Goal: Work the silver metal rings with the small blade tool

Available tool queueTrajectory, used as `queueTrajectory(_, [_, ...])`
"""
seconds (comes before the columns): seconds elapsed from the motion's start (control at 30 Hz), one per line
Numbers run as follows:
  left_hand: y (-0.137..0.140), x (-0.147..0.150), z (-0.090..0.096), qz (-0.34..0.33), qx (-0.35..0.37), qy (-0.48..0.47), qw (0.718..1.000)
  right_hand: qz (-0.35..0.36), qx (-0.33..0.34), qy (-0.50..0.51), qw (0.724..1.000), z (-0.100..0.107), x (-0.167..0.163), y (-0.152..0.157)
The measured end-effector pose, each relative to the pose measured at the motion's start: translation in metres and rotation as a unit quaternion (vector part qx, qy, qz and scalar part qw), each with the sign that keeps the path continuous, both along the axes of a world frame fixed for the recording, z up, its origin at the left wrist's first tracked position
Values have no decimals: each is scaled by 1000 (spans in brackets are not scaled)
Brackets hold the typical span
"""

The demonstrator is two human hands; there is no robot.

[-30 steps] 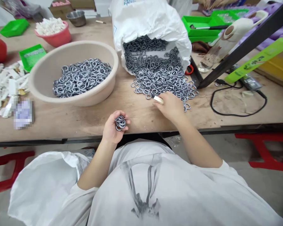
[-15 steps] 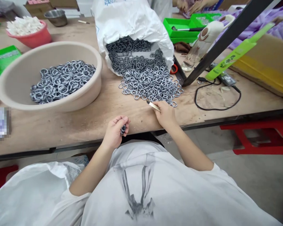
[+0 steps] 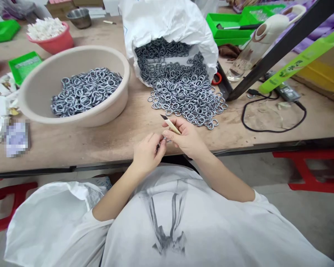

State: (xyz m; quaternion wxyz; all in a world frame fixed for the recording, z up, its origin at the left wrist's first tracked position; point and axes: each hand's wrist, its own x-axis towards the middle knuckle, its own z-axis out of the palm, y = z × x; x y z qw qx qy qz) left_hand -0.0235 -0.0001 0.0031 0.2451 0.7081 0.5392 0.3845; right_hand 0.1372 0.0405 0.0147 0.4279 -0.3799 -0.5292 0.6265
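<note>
Over the table's front edge my hands meet, fingertips close together. My left hand point(image 3: 148, 152) is closed around several grey rings, mostly hidden by its fingers. A small craft knife point(image 3: 173, 127) with a pale handle and dark pointed tip lies in my right hand point(image 3: 191, 141), tip up and to the left. That hand's thumb and fingers also pinch a grey ring point(image 3: 168, 140) beside my left fingertips. Just beyond, a heap of loose grey rings point(image 3: 187, 94) spills from a white sack point(image 3: 167, 22). More rings point(image 3: 85, 91) fill part of a beige basin point(image 3: 100, 118) on the left.
A dark metal post point(image 3: 267, 63) slants up on the right, near a black cable point(image 3: 263, 130) and a clear bottle point(image 3: 243, 61). Green trays point(image 3: 231, 35) stand behind. At far left are a red bowl point(image 3: 58, 42) and white scraps point(image 3: 1, 104). Red stools point(image 3: 306, 174) flank me.
My right hand has moved left from the edge of the ring heap to my left hand and now pinches a ring there. My left hand has turned and risen slightly. The view has shifted left.
</note>
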Motion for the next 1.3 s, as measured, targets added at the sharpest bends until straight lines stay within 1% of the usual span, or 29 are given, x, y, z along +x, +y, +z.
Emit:
queueTrajectory(0.03, [0,0,1,-15,-42,-39,998,-7,8,2,1000,0,-1,0])
queueTrajectory(0.07, [1,2,2,-24,-98,-107,989,-24,19,5,1000,0,-1,-1])
queueTrajectory(0.1, [1,4,3,-27,-161,-191,968,-45,35,6,998,0,-2,-3])
queueTrajectory(0.13, [0,6,4,-24,-222,-279,934,-63,55,1,996,0,-3,-5])
queueTrajectory(0.17, [-1,8,5,-17,-273,-355,894,-73,78,-11,994,0,-3,-8])
queueTrajectory(0.2, [-2,11,6,-10,-308,-413,857,-70,100,-30,992,0,-4,-10])
queueTrajectory(0.23, [-3,13,7,-9,-331,-450,829,-54,114,-50,991,0,-5,-11])
queueTrajectory(0.27, [-5,14,9,-16,-348,-471,811,-27,115,-65,991,0,-5,-12])
queueTrajectory(0.33, [-7,14,12,-39,-367,-492,788,15,101,-73,992,0,-5,-10])
queueTrajectory(0.37, [-8,14,13,-49,-372,-503,779,17,103,-75,992,0,-5,-9])
queueTrajectory(0.4, [-9,12,14,-54,-375,-515,769,9,119,-85,989,0,-4,-9])
queueTrajectory(0.43, [-9,11,15,-56,-374,-528,760,-2,149,-106,983,1,-2,-9])
queueTrajectory(0.5, [-8,8,16,-47,-364,-549,751,-15,236,-181,955,2,2,-12])
queueTrajectory(0.57, [-7,7,15,-31,-355,-559,748,-9,307,-262,915,4,5,-18])
queueTrajectory(0.63, [-6,7,13,-16,-352,-561,749,-9,353,-314,881,6,6,-25])
queueTrajectory(0.67, [-6,7,13,-11,-353,-561,748,-13,368,-330,869,6,6,-28])
queueTrajectory(0.73, [-8,8,13,-7,-356,-562,747,-15,385,-346,856,7,5,-32])
queueTrajectory(0.8, [-11,8,15,-20,-356,-561,747,-11,379,-353,855,5,5,-29])
queueTrajectory(0.83, [-13,8,16,-38,-360,-556,748,-11,366,-360,858,3,6,-25])
queueTrajectory(0.9, [-17,6,18,-93,-378,-541,745,-26,316,-391,864,-1,9,-11])
queueTrajectory(0.97, [-19,3,19,-133,-393,-533,737,-56,255,-445,857,-4,11,10])
queueTrajectory(1.0, [-19,2,18,-133,-396,-536,733,-68,238,-473,845,-5,11,22])
queueTrajectory(1.07, [-16,-2,15,-98,-390,-554,729,-75,230,-533,810,-4,7,47])
queueTrajectory(1.13, [-11,-6,11,-52,-378,-569,729,-77,249,-576,774,-1,-3,70])
queueTrajectory(1.2, [-6,-10,6,-15,-363,-575,733,-58,276,-612,739,-1,-17,90])
queueTrajectory(1.27, [-2,-14,4,22,-342,-579,739,-32,277,-651,706,-4,-29,106])
queueTrajectory(1.3, [0,-17,4,39,-336,-581,740,-23,277,-664,694,-6,-33,112])
